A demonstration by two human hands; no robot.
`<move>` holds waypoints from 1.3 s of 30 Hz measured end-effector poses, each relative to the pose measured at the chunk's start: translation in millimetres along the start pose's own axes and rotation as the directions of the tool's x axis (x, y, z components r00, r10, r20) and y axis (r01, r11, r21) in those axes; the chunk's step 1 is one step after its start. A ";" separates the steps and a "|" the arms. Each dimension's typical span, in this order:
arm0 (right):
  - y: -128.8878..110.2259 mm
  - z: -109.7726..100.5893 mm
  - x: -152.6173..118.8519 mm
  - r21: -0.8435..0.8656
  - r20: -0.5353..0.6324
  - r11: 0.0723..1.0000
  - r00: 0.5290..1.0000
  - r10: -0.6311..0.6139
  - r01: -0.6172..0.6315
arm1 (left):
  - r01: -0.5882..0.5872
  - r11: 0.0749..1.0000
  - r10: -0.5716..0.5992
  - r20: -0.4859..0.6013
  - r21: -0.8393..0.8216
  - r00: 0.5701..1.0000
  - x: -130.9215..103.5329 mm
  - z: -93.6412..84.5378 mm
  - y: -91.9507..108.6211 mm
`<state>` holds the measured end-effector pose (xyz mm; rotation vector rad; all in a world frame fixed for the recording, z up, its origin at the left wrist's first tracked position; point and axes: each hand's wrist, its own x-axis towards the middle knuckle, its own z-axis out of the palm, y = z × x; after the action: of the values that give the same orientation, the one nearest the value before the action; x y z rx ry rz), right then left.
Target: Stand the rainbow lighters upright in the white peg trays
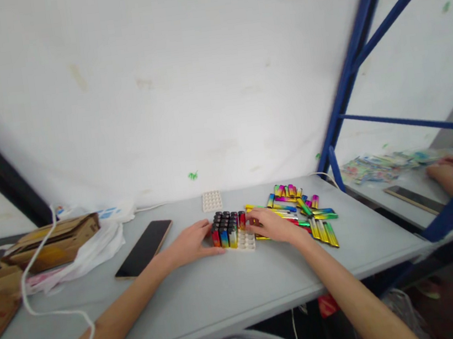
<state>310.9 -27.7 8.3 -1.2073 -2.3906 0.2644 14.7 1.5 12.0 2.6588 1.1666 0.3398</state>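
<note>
Upright lighters with black tops (226, 229) stand in rows in a white tray (247, 240), whose right front part shows bare knobs or holes. My left hand (193, 241) lies at the left side of the lighters, thumb and fingers apart around the tray's corner. At the right side, my right hand (271, 225) has its fingertips at a red lighter (242, 219) that stands upright in the back row. A pile of shiny coloured lighters (304, 209) lies to the right of my right hand.
A second white tray (212, 201) lies near the wall. Left are a dark phone (144, 249), a cardboard box (54, 242), plastic bags and a white cable (57, 312). Blue metal bars (347, 73) rise at right; beyond them another person's hands (451, 167) rest at a table.
</note>
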 end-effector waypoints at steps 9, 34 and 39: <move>17.8 -35.2 -22.0 0.068 0.162 0.994 0.984 0.078 -0.090 | -0.017 1.000 0.017 0.009 -0.016 1.000 -0.6 0.8 0.4; 11.1 -26.7 -1.5 0.376 -0.254 0.895 0.902 0.349 -0.240 | 0.026 0.998 -0.017 -0.156 0.057 0.988 2.4 7.4 -4.4; 3.4 -28.7 -1.4 0.451 -0.257 0.882 0.926 0.276 -0.138 | 0.046 0.998 -0.041 -0.150 0.031 0.988 5.3 9.1 -6.4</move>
<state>327.5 -27.6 32.0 -1.1909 -1.8040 0.5837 16.4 8.7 2.2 2.6717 1.2819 0.5238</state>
